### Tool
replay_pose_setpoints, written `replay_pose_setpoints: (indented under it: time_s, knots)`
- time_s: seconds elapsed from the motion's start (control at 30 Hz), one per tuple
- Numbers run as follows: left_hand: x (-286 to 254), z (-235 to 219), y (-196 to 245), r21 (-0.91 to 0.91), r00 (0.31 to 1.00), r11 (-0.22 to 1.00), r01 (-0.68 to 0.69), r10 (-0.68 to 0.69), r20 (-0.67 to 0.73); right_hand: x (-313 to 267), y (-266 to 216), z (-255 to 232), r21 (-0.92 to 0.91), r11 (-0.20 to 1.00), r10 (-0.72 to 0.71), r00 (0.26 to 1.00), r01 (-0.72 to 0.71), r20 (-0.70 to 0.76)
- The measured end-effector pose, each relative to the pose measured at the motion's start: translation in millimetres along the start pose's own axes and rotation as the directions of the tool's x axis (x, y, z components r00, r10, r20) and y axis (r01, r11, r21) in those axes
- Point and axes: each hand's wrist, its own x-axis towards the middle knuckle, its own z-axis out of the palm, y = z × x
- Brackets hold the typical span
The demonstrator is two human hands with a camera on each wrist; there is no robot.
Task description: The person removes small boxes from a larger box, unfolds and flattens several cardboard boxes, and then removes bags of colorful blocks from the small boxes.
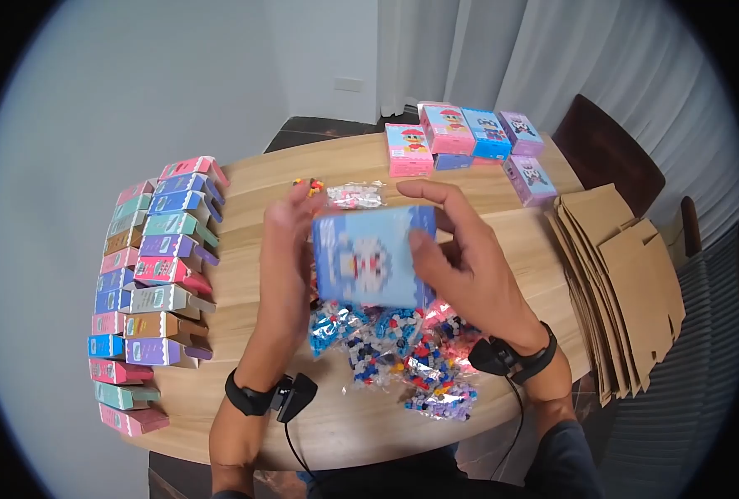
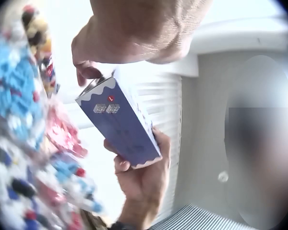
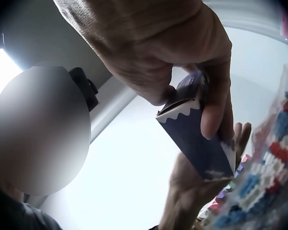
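Note:
A blue toy-brick box (image 1: 375,258) with a white pixel figure on its front is held up over the middle of the table. My right hand (image 1: 469,262) grips its right side, thumb on the front and fingers behind. In the right wrist view, the box (image 3: 194,139) has a wavy white border at the end beside my right hand (image 3: 158,48). My left hand (image 1: 286,241), blurred, is alongside the left side of the box; the right wrist view shows its fingers extended. Below the box lie clear bags of coloured bricks (image 1: 419,366).
Rows of flap-ended boxes (image 1: 166,274) line the table's left side. Closed boxes (image 1: 448,129) are stacked at the back right. Folded brown cardboard (image 1: 615,283) leans along the right edge. A bag of pale pink and white bricks (image 1: 354,195) lies behind the hands.

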Motion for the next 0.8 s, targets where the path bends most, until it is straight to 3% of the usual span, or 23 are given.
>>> replay_pose_setpoints:
  time_s: [0.03, 0.07, 0.1, 0.13, 0.17, 0.2, 0.23, 0.3, 0.33, 0.37, 0.4, 0.43, 0.47, 0.5, 0.57, 0.6, 0.67, 0.73, 0.8]
  knots:
    - [-1, 6, 4, 0.333, 0.932, 0.871, -0.362, 0.343, 0.118, 5, 6, 0, 0.032, 0.999, -0.006, 0.999, 0.007, -0.036]
    - [-5, 10, 12, 0.334, 0.933, 0.871, -0.361, 0.341, 0.118, 7, 10, 0, 0.063, 0.998, -0.010, 0.998, 0.015, -0.068]
    - [-12, 16, 33, 0.622, 0.829, 0.555, -0.552, 0.443, 0.341, 7, 12, 1, 0.067, 0.998, -0.008, 0.998, 0.012, -0.064]
    - [-17, 18, 44, 0.737, 0.708, 0.117, -0.665, 0.413, 0.573, 5, 15, 1, 0.043, 0.999, -0.034, 0.999, 0.033, 0.019]
    - [-17, 16, 41, 0.746, 0.716, 0.114, -0.657, 0.406, 0.568, 4, 18, 2, 0.024, 0.998, -0.059, 0.993, 0.057, 0.104]
    - [-16, 12, 37, 0.700, 0.755, 0.292, -0.651, 0.337, 0.562, 4, 17, 3, 0.008, 0.988, -0.157, 0.982, 0.157, 0.107]
    - [-15, 9, 36, 0.637, 0.781, 0.461, -0.617, 0.264, 0.565, 5, 18, 4, 0.017, 0.987, -0.160, 0.981, 0.159, 0.113]
    - [-16, 6, 40, 0.677, 0.814, 0.464, -0.571, 0.215, 0.539, 6, 19, 2, 0.222, 0.974, -0.080, 0.979, 0.038, 0.188]
    - [-15, 4, 40, 0.664, 0.812, 0.478, -0.574, 0.228, 0.538, 7, 19, -2, 0.214, 0.977, -0.051, 0.972, 0.001, 0.229]
    - [-14, 4, 40, 0.649, 0.808, 0.491, -0.581, 0.245, 0.536, 8, 21, 0, 0.212, 0.977, -0.054, 0.973, 0.005, 0.224]
    - [-14, 4, 43, 0.646, 0.804, 0.490, -0.585, 0.249, 0.539, 10, 24, 5, 0.345, 0.938, -0.100, 0.975, 0.025, 0.199]
    - [-16, 5, 49, 0.649, 0.846, 0.560, -0.515, 0.207, 0.492, 11, 25, 7, 0.473, 0.880, -0.142, 0.975, 0.047, 0.168]
    - [-17, 5, 52, 0.648, 0.882, 0.623, -0.438, 0.160, 0.443, 11, 24, 6, 0.473, 0.880, -0.145, 0.975, 0.050, 0.167]
    - [-16, 5, 51, 0.648, 0.881, 0.621, -0.440, 0.160, 0.445, 11, 22, 3, 0.483, 0.876, -0.123, 0.975, 0.020, 0.183]
    - [-15, 5, 45, 0.629, 0.845, 0.570, -0.529, 0.286, 0.451, 10, 18, -1, 0.492, 0.870, -0.101, 0.974, -0.012, 0.202]
    - [-16, 5, 45, 0.630, 0.846, 0.570, -0.528, 0.286, 0.451, 9, 14, -3, 0.411, 0.912, -0.086, 0.976, -0.003, 0.198]
    - [-18, 8, 45, 0.686, 0.767, 0.354, -0.636, 0.389, 0.510, 6, 5, -6, 0.327, 0.945, -0.068, 0.979, 0.001, 0.194]
    - [-18, 12, 43, 0.691, 0.742, 0.303, -0.657, 0.421, 0.521, 2, -3, -8, 0.152, 0.988, -0.054, 0.984, 0.028, 0.169]
    - [-18, 11, 41, 0.697, 0.719, 0.251, -0.672, 0.448, 0.532, 1, 1, -3, 0.157, 0.986, -0.079, 0.987, 0.057, 0.142]
